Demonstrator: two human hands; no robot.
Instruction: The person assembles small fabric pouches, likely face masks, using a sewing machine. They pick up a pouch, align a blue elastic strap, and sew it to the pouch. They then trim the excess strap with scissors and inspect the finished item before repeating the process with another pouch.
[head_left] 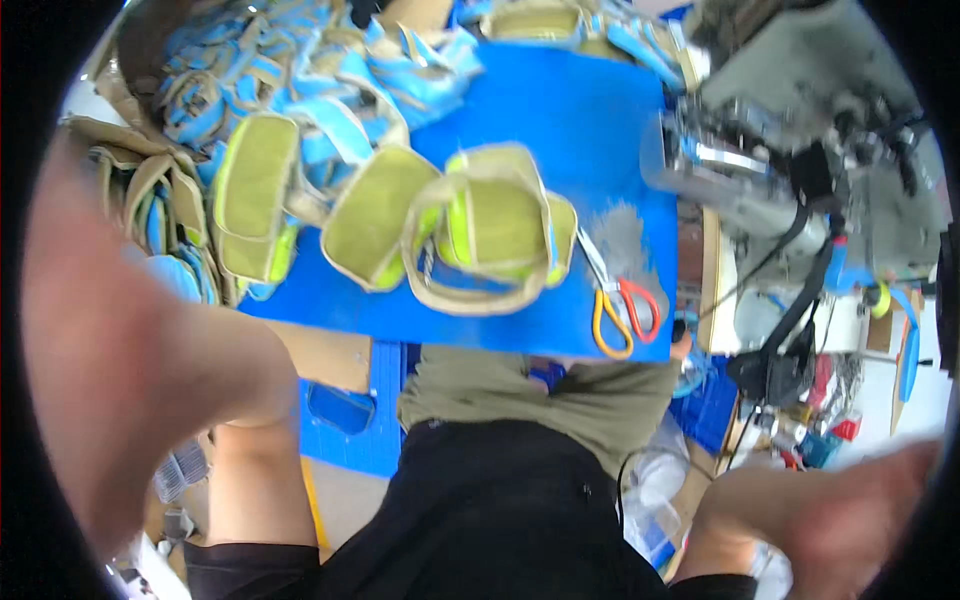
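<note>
My left hand is raised close to the camera at the left edge, blurred. My right hand is similarly close and blurred at the lower right. The fingers of both are unclear, as is anything they touch. On the blue table lie several olive-green pouches with beige trim and strap, another pouch among them at the middle. Scissors with orange and red handles lie at the front right of the table, beside the pouches.
A pile of light blue and beige pieces covers the back left. More stacked pouches are at the left, and others at the back. A grey sewing machine with cables stands at the right. My lap is below the table's edge.
</note>
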